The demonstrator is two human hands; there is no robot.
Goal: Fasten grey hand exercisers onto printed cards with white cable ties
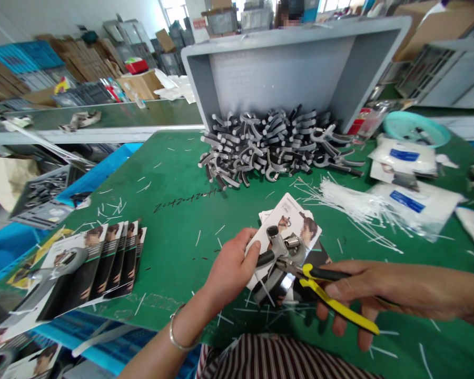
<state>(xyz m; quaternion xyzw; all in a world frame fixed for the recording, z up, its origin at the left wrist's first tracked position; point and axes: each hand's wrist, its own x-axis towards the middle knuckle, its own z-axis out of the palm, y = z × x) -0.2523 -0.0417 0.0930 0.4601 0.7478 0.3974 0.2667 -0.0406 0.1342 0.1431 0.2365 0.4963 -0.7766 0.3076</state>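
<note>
My left hand [233, 258] is closed on a printed card [274, 221] with a grey and black spring hand grip [277, 245] lying against it. A white cable tie [264, 288] sticks out below the hand grip. In my right hand [363, 287] are cutting pliers [335, 305] with yellow and black handles. Their jaws reach the hand grip, near its handles; whether they close on the tie I cannot tell. More printed cards lie under the held one, partly hidden.
A grey bin [280, 68] stands tipped on its side, hand grips [260, 150] spilling out in a pile. Loose cable ties [347, 202] and plastic bags [422, 205] lie to the right, near a turquoise tray [393, 126]. Overlapping carded hand grips [69, 260] sit left; tie scraps dot the green table [174, 184].
</note>
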